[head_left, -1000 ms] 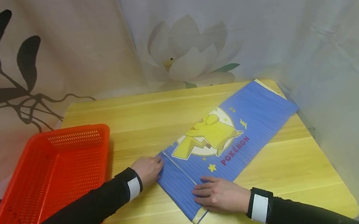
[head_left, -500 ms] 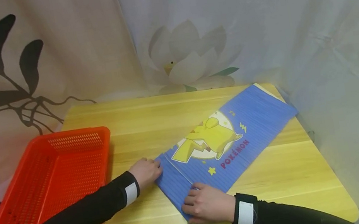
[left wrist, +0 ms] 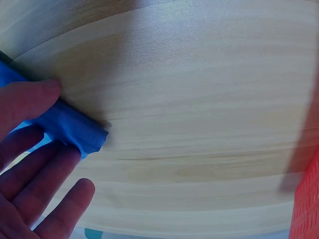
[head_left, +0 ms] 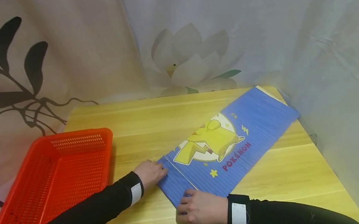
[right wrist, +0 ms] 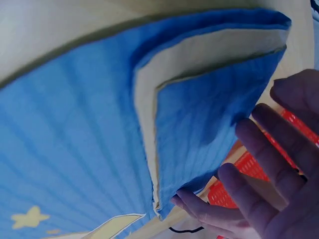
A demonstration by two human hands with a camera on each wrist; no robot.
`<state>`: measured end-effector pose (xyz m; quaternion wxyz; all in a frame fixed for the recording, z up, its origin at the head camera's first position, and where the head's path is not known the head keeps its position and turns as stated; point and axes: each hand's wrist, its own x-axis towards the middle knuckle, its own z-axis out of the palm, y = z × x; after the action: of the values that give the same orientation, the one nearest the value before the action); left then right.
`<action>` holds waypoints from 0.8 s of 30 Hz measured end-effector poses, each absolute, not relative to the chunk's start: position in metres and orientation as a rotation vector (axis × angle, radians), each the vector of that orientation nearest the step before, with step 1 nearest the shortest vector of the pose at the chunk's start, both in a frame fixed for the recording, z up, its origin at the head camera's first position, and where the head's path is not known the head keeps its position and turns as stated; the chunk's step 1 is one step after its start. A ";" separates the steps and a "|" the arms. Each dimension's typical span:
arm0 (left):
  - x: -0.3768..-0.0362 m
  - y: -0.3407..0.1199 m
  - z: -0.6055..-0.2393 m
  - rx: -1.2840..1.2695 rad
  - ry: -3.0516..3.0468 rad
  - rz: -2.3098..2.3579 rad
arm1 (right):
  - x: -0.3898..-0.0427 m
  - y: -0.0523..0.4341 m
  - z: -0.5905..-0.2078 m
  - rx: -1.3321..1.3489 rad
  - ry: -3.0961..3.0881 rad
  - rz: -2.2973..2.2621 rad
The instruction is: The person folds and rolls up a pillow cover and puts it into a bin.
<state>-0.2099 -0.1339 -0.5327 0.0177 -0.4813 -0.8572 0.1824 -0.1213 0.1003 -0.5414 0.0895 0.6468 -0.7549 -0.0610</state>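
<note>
A long blue cloth (head_left: 248,124) with a yellow cartoon print lies folded and slanted across the wooden table (head_left: 281,178). My left hand (head_left: 161,171) pinches the cloth's near-left corner between thumb and fingers; the left wrist view shows the blue cloth corner (left wrist: 82,133) bunched in that left hand (left wrist: 47,132). My right hand (head_left: 182,206) lies on the cloth's nearest corner with its fingers curled at the edge. In the right wrist view the layered cloth corner (right wrist: 199,124) is raised, and the fingertips (right wrist: 192,205) of my right hand (right wrist: 264,169) reach under it.
An empty red mesh basket (head_left: 74,135) stands at the table's left edge, partly under my left sleeve. Printed curtains hang close behind and to the right of the table. Bare wood lies between the basket and the cloth.
My right hand has slid left and nearer along the cloth to its nearest corner, and its fingers have curled at the edge. My left hand keeps its corner.
</note>
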 end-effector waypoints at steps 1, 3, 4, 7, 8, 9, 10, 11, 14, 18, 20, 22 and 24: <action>-0.210 -0.133 -0.533 -1.500 -2.660 0.569 | -0.122 0.101 -0.540 1.951 -2.229 -0.210; -0.211 -0.133 -0.535 -1.506 -2.658 0.577 | -0.124 0.102 -0.537 1.997 -2.193 -0.255; -0.211 -0.133 -0.535 -1.510 -2.656 0.578 | -0.124 0.103 -0.537 2.017 -2.174 -0.276; -0.211 -0.132 -0.534 -1.517 -2.642 0.611 | -0.126 0.105 -0.538 2.062 -2.118 -0.327; -0.210 -0.132 -0.534 -1.515 -2.637 0.629 | -0.126 0.105 -0.538 2.074 -2.098 -0.339; -0.210 -0.132 -0.533 -1.513 -2.623 0.650 | -0.126 0.106 -0.539 2.081 -2.076 -0.357; -0.210 -0.132 -0.534 -1.513 -2.607 0.676 | -0.126 0.106 -0.540 2.084 -2.055 -0.370; -0.210 -0.132 -0.534 -1.513 -2.589 0.705 | -0.126 0.107 -0.541 2.086 -2.042 -0.376; -0.208 -0.133 -0.536 -1.519 -2.513 0.768 | -0.126 0.108 -0.544 2.082 -2.014 -0.374; -0.208 -0.135 -0.541 -1.535 -2.394 0.768 | -0.127 0.108 -0.547 2.079 -1.998 -0.342; -0.209 -0.136 -0.544 -1.540 -2.365 0.740 | -0.127 0.108 -0.548 2.076 -1.995 -0.328; -0.210 -0.137 -0.545 -1.544 -2.370 0.711 | -0.128 0.109 -0.548 2.070 -1.995 -0.319; -0.212 -0.138 -0.544 -1.551 -2.407 0.693 | -0.129 0.110 -0.548 2.061 -1.994 -0.308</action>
<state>-0.2119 -0.1382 -0.5439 0.0973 -0.5240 -0.8131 0.2341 -0.1292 0.1099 -0.5479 0.1284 0.7087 -0.6856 -0.1058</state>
